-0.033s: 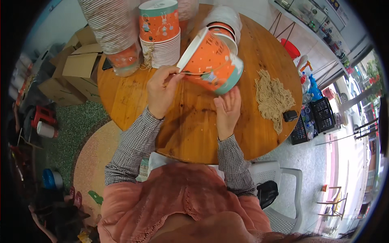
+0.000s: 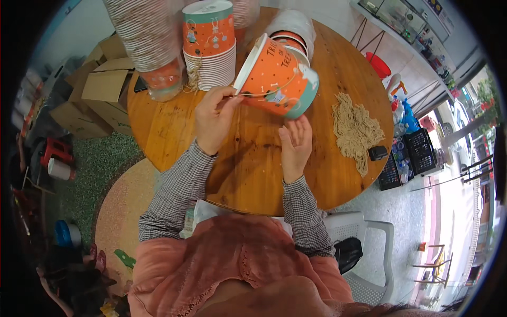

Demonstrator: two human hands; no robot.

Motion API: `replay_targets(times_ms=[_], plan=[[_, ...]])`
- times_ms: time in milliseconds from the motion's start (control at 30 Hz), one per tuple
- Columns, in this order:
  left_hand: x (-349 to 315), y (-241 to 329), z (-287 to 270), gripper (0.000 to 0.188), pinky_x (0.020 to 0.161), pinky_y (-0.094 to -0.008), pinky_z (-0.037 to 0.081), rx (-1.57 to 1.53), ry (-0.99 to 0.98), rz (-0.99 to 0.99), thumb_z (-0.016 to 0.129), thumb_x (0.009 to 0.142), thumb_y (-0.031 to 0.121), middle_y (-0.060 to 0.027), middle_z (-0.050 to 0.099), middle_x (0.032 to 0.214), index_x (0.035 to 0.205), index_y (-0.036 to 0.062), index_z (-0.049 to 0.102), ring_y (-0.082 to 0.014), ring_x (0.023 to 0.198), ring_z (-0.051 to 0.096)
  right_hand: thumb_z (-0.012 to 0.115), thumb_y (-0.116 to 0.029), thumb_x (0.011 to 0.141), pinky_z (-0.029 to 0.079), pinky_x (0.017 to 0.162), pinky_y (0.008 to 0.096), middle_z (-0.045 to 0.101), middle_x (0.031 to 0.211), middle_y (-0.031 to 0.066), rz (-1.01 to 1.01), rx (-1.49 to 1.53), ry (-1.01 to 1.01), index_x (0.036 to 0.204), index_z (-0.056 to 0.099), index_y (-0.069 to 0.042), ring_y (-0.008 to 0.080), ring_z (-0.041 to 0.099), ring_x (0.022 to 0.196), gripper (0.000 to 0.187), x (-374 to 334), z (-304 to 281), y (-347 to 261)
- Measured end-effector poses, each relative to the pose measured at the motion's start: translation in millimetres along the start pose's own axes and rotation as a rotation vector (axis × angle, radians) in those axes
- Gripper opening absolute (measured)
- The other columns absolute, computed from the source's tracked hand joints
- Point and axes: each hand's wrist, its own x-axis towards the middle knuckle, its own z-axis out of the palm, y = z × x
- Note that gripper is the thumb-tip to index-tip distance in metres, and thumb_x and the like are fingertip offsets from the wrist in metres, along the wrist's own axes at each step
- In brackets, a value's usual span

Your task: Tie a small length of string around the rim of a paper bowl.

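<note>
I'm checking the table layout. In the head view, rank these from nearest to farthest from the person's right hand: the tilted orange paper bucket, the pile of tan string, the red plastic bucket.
From the right hand:
1. Tilted orange paper bucket, just above the fingertips, at or near contact.
2. Pile of tan string, on the table to the right.
3. Red plastic bucket, off the table's far right edge.

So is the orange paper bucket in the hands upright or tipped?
Tipped. The orange paper bucket lies on its side above the table, its open rim toward the left hand, its base toward the right.

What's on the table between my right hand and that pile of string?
Nothing: in the head view, only bare wooden table separates the right hand from the string pile.
</note>
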Motion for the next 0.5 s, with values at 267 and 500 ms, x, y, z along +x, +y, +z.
replay_targets(times_ms=[267, 500], plan=[[35, -41, 17, 0.029, 0.086, -0.0238, 0.047, -0.536, 0.126, -0.115, 0.060, 0.089, 0.002, -0.0055, 0.061, 0.106, 0.117, -0.0037, 0.055, -0.0128, 0.096, 0.059, 0.062, -0.003, 0.088, 0.051, 0.079, 0.0261, 0.049, 0.134, 0.0138, -0.188, -0.169, -0.021, 0.111, 0.045, 0.001, 0.0137, 0.058, 0.102, 0.028, 85, 55, -35], [-2, -143, 16, 0.021, 0.076, -0.0308, 0.051, -0.199, -0.034, -0.266, 0.060, 0.088, 0.010, -0.0069, 0.067, 0.094, 0.106, 0.0002, 0.063, -0.0182, 0.086, 0.063, 0.067, -0.013, 0.083, 0.049, 0.074, 0.0347, 0.062, 0.101, 0.0120, -0.686, -0.575, -0.222, 0.119, 0.051, -0.002, 0.0285, 0.063, 0.084, 0.041, 199, 147, -67]])
